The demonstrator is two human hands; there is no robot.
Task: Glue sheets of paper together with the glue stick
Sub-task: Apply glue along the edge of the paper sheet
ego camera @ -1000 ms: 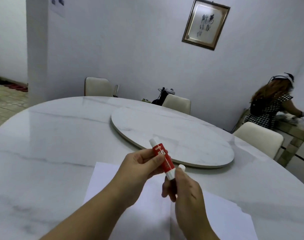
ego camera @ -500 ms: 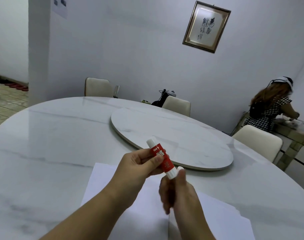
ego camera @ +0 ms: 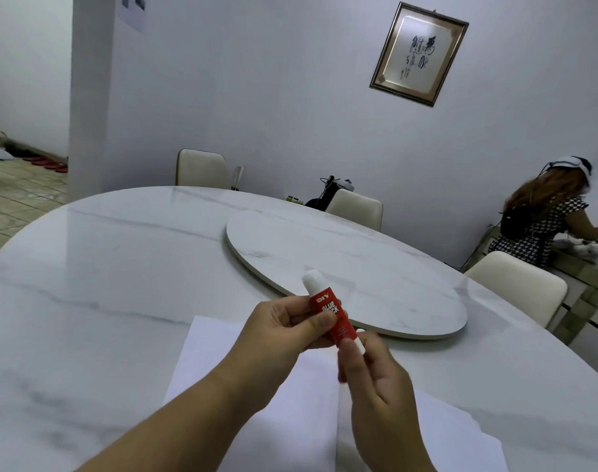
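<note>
A red glue stick with white ends is held tilted above the table, one white end pointing up and away. My left hand grips its red barrel between thumb and fingers. My right hand pinches the lower white end, which its fingers partly hide. Under both hands, white sheets of paper lie flat on the near part of the marble table; my forearms cover much of them.
A round marble turntable sits in the table's middle, just beyond the paper. Cream chairs stand around the far side. A person in a checked dress bends over a counter at the right.
The glue stick has tilted a little and shifted slightly left in my hands. My right fingers have worked around its lower white end. The view has also drifted.
</note>
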